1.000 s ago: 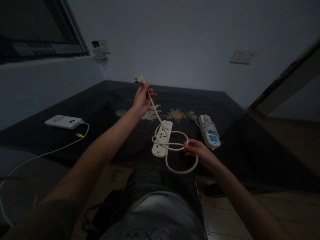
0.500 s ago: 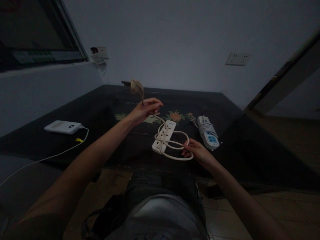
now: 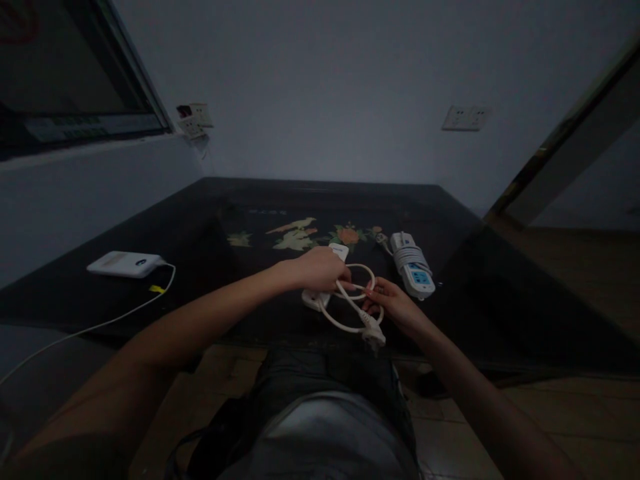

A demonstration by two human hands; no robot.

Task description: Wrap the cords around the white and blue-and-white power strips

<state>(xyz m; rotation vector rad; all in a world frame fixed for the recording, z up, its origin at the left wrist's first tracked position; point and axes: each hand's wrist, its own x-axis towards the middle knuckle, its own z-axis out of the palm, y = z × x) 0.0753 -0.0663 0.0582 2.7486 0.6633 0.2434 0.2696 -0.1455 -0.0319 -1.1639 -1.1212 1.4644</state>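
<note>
A white power strip [image 3: 314, 300] lies on the dark table, partly hidden beneath my left hand [image 3: 325, 268]. Its cream-white cord [image 3: 345, 327] is looped over and beside the strip. My left hand is closed on the cord near the plug end, and the three-pin plug [image 3: 373, 331] hangs down toward the table's front edge. Just to the right, my right hand [image 3: 389, 300] pinches the loops of the same cord between thumb and fingers. The two hands are close together.
To the right lies a second power strip [image 3: 419, 279] with blue sockets and a grey cord wound round it. A white power bank [image 3: 124, 264] with a cable sits at the left. Wall sockets [image 3: 466, 118] are on the back wall beyond the table [image 3: 320, 190].
My left hand has come down and right, from beyond the strip to above it, bringing the plug from the upper left to the front. My right hand stays nearly in place on the loops.
</note>
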